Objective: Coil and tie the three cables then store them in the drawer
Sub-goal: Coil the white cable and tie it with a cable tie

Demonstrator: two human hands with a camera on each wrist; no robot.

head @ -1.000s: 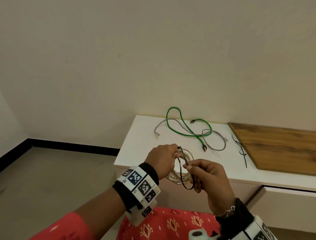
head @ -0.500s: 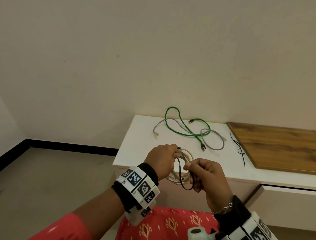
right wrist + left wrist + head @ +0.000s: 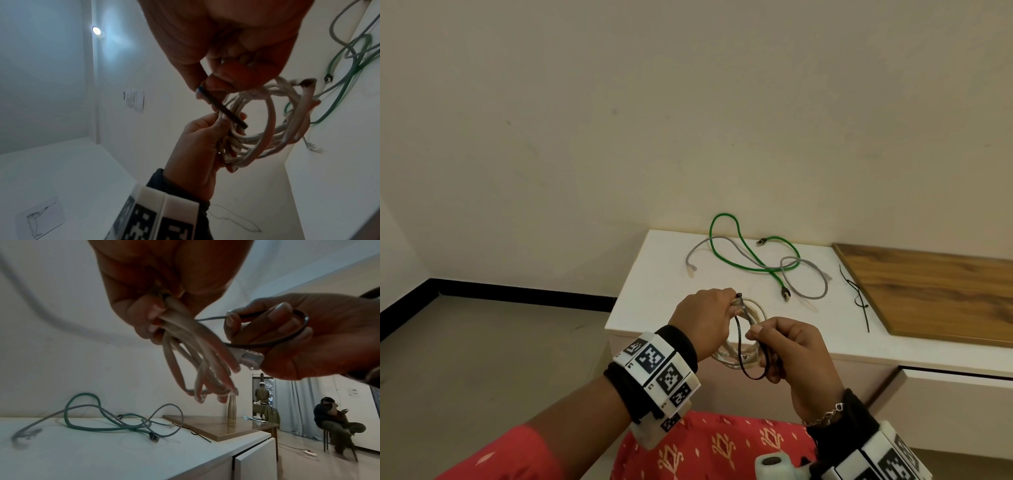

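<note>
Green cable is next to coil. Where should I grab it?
Take the green cable at its near plug end, coming from above on the front side. That end lies free on the white top; mid-length it crosses the grey cable.

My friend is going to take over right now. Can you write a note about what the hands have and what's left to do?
Left hand: grips the coiled white cable, held in front of the cabinet.
Right hand: pinches the black zip tie, looped round the coil, not yet tight.
On the white cabinet top: green cable and grey cable, loose and crossing; spare black ties beside the wooden board.
Done: white cable coiled.
Left: tighten this tie, coil and tie the other two, store all three in the drawer.
</note>
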